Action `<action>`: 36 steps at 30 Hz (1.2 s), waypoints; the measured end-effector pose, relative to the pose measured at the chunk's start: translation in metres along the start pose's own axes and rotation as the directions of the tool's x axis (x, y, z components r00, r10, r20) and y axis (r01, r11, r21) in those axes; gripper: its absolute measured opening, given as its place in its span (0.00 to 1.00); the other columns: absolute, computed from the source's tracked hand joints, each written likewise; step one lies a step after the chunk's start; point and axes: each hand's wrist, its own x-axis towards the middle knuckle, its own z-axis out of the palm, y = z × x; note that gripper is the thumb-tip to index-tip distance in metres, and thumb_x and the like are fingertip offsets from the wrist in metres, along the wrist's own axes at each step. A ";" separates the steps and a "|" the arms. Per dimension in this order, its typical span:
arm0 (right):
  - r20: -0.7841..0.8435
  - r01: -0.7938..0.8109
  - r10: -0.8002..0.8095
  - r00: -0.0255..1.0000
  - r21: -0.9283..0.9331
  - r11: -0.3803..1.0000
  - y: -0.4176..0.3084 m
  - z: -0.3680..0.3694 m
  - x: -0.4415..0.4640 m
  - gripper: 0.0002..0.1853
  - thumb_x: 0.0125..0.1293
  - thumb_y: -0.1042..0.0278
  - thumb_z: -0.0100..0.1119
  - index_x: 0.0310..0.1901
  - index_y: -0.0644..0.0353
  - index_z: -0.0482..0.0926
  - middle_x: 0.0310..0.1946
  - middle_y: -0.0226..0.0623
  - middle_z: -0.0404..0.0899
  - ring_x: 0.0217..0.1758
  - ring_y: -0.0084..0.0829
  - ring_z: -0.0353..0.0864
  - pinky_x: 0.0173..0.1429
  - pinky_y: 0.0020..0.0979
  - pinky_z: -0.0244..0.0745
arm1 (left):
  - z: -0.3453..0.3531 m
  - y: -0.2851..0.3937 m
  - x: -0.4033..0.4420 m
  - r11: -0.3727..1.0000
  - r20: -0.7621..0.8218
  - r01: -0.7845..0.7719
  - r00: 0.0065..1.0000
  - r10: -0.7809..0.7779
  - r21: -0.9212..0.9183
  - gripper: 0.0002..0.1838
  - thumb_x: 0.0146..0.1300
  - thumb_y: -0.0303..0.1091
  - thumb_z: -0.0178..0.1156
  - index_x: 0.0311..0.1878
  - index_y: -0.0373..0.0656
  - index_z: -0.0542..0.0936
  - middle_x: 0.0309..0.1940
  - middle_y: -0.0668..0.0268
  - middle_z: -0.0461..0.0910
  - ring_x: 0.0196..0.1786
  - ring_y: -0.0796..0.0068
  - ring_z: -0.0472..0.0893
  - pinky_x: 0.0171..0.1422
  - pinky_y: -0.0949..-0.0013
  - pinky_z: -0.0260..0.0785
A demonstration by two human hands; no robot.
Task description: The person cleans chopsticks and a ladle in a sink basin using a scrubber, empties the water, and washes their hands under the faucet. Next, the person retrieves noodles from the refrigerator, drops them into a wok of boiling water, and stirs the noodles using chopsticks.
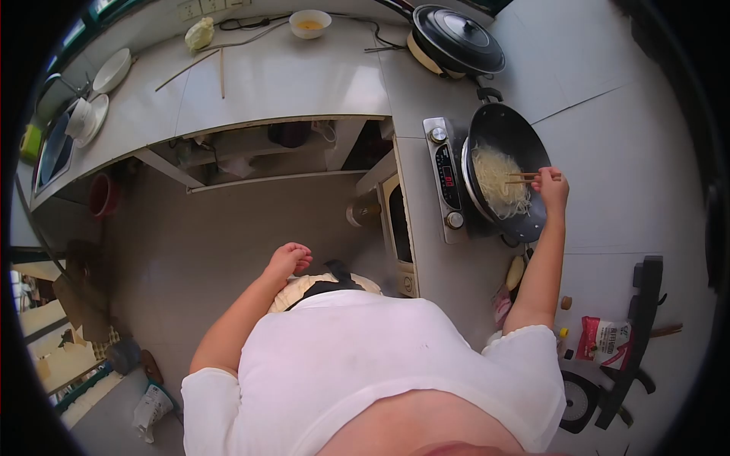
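My right hand (553,187) is closed around a pair of wooden chopsticks (522,178) above the wok (508,127). The chopstick tips reach into pale, thin strips that look like noodles (494,175), heaped in the wok. The wok is dark inside and sits by the induction cooker (445,182), whose panel has a lit red display and two knobs. My left hand (293,260) hangs beside my waist, away from the counter, fingers loosely curled in with nothing visible in them.
Behind the wok is a lidded black pan (458,39). Along the far counter are a bowl with yellow liquid (310,24), a cabbage piece (200,34), loose chopsticks (222,74) and stacked dishes (92,120). A red-white packet (604,341) and a dark knife rack (637,338) lie right.
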 end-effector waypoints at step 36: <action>0.280 -0.105 0.065 0.958 0.130 0.986 -0.019 -0.006 -0.037 0.08 0.62 0.70 0.50 0.33 0.65 0.76 0.28 0.37 0.78 0.25 0.22 0.77 0.30 0.21 0.74 | 0.004 -0.005 -0.006 1.000 0.007 -0.013 1.000 0.013 0.019 0.07 0.60 0.31 0.49 0.36 0.42 0.75 0.31 0.67 0.77 0.33 0.80 0.74 0.38 0.76 0.68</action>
